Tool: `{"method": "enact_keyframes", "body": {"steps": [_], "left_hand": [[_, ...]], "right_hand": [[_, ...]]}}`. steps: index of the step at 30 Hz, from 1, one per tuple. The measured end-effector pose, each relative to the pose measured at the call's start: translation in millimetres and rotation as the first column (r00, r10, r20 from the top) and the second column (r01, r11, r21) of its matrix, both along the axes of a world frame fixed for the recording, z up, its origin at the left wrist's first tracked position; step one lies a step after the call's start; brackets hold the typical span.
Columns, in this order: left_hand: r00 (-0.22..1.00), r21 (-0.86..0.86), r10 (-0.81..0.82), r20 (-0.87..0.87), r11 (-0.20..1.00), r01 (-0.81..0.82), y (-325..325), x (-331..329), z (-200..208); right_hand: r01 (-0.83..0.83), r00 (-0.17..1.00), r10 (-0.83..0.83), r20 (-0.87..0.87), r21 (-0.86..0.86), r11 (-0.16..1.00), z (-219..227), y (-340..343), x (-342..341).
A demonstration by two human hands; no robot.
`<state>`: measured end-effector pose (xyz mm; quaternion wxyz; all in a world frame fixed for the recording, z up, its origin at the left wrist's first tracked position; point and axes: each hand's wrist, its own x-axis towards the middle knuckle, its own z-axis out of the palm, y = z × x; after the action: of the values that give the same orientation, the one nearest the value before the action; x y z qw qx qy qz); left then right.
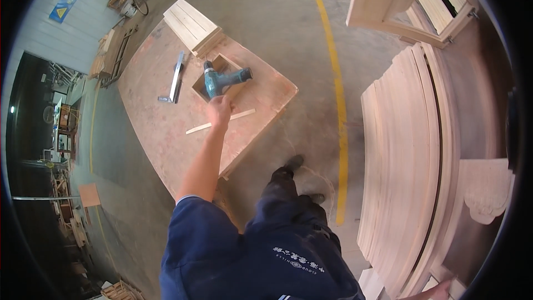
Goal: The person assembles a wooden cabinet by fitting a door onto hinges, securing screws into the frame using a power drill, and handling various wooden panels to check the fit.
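My left hand [220, 110] reaches over the workbench with its fingers closed on the rear end of a teal cordless drill [219, 81]. The drill's chuck points away from me and its battery end lies to the right. Beneath it is a small open wooden box [201, 85], partly covered by the drill. A thin wooden strip [244, 114] lies under my left wrist. At the lower right rim, my right hand [441, 290] is beside pale wooden pieces near the stacked boards [397, 161]. Its fingers are too cut off and small to read.
The workbench [150, 128] also carries a try square [176, 80] and stacked pale wooden panels [191, 25] at its far corner. A wooden frame [411, 28] stands at the far right. A yellow floor line [338, 111] runs between bench and boards. A bicycle [141, 0] is far left.
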<state>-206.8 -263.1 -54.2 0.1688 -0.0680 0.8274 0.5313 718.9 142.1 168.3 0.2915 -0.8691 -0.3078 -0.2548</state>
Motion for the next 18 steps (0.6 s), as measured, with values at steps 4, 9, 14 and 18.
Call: {"method": "enact_keyframes", "body": {"steps": [4,9,14,18], "left_hand": [[0.767,0.386,0.204,0.609,0.768,-0.51,60.8,-60.0,-29.6],[0.744,0.465,0.297,0.599,0.628,-0.625,89.3,-121.4,-74.9],[0.692,0.495,0.454,0.562,0.485,-0.721,88.4,-97.5,-66.4],[0.899,0.63,0.186,0.396,0.658,-0.413,28.4,-14.5,-49.1]], "right_hand": [[0.005,0.997,-0.005,0.072,0.007,1.0,-2.3,-3.7,25.4],[0.075,0.995,-0.076,0.066,0.014,0.997,-8.6,5.5,31.9],[0.099,0.995,-0.099,0.009,-0.04,0.994,-1.2,6.3,8.5],[0.186,0.982,-0.185,0.045,-0.026,0.982,-7.2,11.4,37.8]]}}
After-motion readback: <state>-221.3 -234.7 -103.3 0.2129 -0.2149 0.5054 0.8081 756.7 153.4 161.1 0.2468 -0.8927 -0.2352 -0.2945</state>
